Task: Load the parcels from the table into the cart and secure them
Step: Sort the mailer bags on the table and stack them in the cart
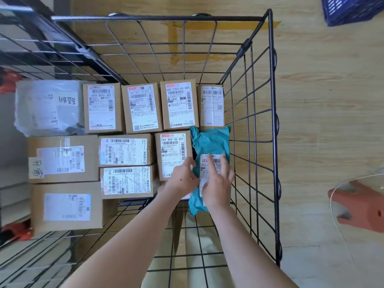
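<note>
Teal poly mailer (209, 142) lies in the wire cart (158, 18), tight against its right wall, beside the box labelled 744 800-35 021 (173, 150). Right hand (218, 183) rests flat on its label, fingers straight. Left hand (182, 177) meets its left edge, fingers bent; pinching or not, can't tell. Labelled cardboard boxes (141, 107) line the far wall.

Inside the black wire cart (158, 18), labelled cardboard boxes (141, 109) lie packed in rows; a teal mailer bag (209, 142) sits between them and the cart's right wall; the right hand (218, 183) lies on its label, fingers straight; the left hand (182, 177) touches its left edge.
</note>
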The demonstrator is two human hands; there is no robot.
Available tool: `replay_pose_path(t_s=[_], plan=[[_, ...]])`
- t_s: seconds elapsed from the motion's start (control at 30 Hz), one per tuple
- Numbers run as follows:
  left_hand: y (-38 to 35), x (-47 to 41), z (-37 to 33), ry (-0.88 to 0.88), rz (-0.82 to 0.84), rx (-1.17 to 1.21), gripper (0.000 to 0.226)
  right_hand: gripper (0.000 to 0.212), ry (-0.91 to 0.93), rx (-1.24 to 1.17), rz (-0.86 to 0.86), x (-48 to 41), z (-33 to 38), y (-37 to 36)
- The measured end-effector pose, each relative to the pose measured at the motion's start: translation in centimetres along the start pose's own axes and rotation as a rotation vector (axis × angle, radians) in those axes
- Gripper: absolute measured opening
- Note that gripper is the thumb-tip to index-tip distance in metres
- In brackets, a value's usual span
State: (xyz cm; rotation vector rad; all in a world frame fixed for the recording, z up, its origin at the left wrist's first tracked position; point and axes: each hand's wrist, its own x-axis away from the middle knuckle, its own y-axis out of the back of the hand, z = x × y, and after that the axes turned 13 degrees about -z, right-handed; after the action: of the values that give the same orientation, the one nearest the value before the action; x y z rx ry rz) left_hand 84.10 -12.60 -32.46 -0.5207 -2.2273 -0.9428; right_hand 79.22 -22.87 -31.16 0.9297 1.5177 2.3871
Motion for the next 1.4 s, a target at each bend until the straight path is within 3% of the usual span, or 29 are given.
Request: replay_pose_path(t_s=[0.33, 0.63, 1.17, 1.4], plan=[[0.3, 1.4, 0.0, 0.088, 0.072, 0.154, 0.051, 0.084, -0.055, 0.024, 0.097, -1.1, 1.5, 1.6], [6.9, 4.7, -2.8, 0.178, -0.204, 0.236, 0.011, 0.053, 0.141, -0.109, 0.225, -0.9, 4.8, 9.2], [21.5, 20.0, -10.4, -0.162, -0.557, 0.262, 0.003, 0.036, 0.464, -0.176, 0.195, 7.0, 14.8, 24.4], [22.2, 27.6, -10.3, -0.128, -0.833, 0.289, 0.003, 0.034, 0.770, -0.083, 0.271, 11.3, 16.8, 28.5]])
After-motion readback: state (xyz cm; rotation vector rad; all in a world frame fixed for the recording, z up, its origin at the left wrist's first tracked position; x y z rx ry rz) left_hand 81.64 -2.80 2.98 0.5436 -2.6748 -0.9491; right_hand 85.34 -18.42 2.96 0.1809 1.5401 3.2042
